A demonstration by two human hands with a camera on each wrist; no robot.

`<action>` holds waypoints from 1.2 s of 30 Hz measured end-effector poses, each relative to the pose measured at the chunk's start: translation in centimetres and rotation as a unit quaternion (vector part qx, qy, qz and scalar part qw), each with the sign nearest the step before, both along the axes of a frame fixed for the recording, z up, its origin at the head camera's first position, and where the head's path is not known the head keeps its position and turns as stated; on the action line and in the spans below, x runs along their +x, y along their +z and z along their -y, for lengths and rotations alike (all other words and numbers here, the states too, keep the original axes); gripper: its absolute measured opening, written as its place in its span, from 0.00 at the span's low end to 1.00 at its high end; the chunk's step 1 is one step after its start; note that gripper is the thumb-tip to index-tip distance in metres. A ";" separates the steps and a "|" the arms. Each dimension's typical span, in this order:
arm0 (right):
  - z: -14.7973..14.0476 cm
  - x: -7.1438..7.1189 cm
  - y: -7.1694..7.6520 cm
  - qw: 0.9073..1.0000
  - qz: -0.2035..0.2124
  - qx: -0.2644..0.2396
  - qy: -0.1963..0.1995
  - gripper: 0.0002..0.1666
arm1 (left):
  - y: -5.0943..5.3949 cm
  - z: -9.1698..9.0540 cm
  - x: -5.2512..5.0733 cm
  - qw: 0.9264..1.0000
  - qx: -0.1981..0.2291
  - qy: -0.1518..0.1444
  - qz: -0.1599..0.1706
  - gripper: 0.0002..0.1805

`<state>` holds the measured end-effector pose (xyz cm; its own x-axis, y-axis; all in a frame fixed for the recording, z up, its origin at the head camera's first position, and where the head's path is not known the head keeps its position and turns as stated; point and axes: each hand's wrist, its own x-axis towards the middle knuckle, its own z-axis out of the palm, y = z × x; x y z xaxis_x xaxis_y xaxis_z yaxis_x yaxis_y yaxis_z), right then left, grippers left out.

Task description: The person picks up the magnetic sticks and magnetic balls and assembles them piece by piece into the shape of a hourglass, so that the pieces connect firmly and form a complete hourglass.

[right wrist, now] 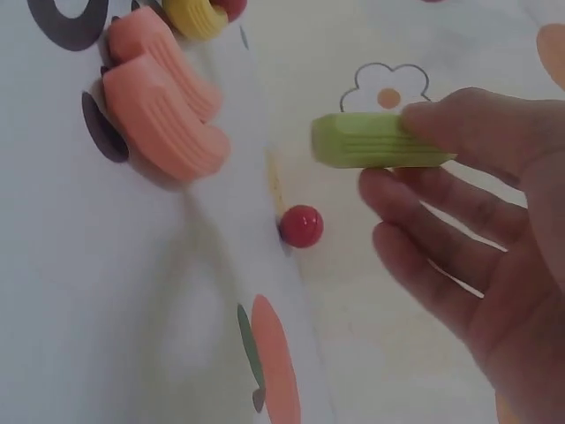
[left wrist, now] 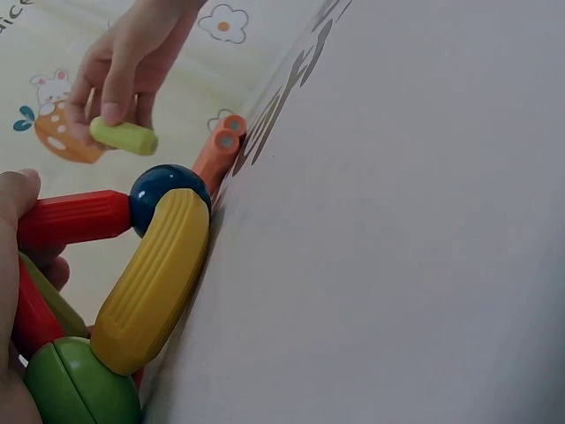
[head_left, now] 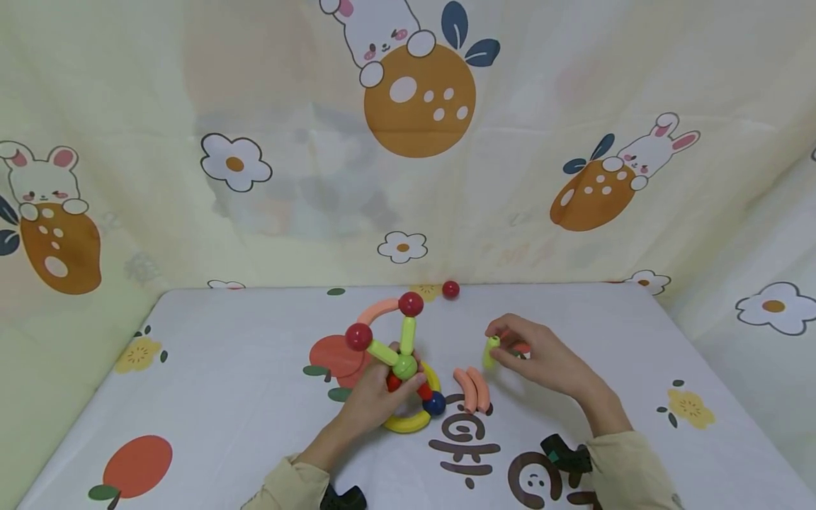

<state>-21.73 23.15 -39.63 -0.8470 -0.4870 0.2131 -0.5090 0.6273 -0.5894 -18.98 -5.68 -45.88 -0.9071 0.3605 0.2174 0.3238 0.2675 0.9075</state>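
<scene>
In the head view my left hand [head_left: 376, 397] grips a structure of toy rods and balls by its middle. Two light green rods [head_left: 408, 336] fan up from a green ball [head_left: 404, 366] to red balls [head_left: 359, 337], which a curved orange rod [head_left: 379, 309] links. Lower down are red rods [left wrist: 75, 219], a blue ball [head_left: 434, 403] and curved yellow rods [left wrist: 154, 283]. My right hand [head_left: 542, 354] pinches a loose light green rod [right wrist: 380, 140] between thumb and fingers, to the right of the structure and apart from it. The left palm is largely hidden.
Two curved orange rods [head_left: 472, 389] lie side by side on the table between my hands. A loose red ball [head_left: 450, 290] sits at the table's back edge. Behind it hangs a printed curtain [head_left: 306, 212]. The tablecloth [head_left: 223, 397] carries printed fruit and flowers.
</scene>
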 end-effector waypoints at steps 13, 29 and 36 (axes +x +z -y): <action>2.2 0.5 0.1 0.996 -0.073 -0.045 0.010 0.20 | -0.1 0.0 -0.1 1.000 -0.007 0.007 -0.002 0.22; 5.3 1.5 0.7 0.986 -0.135 -0.090 0.046 0.20 | -0.1 0.1 -0.2 1.000 -0.005 0.000 -0.012 0.24; 6.8 2.0 1.1 0.985 -0.130 -0.099 0.059 0.20 | 0.0 0.0 -0.2 1.000 -0.009 0.000 -0.015 0.23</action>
<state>-19.70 16.37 -38.52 -0.6910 -0.5057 0.5166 -0.7216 0.4405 -0.5340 -19.17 -5.68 -45.84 -0.9004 0.3645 0.2374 0.3504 0.2845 0.8923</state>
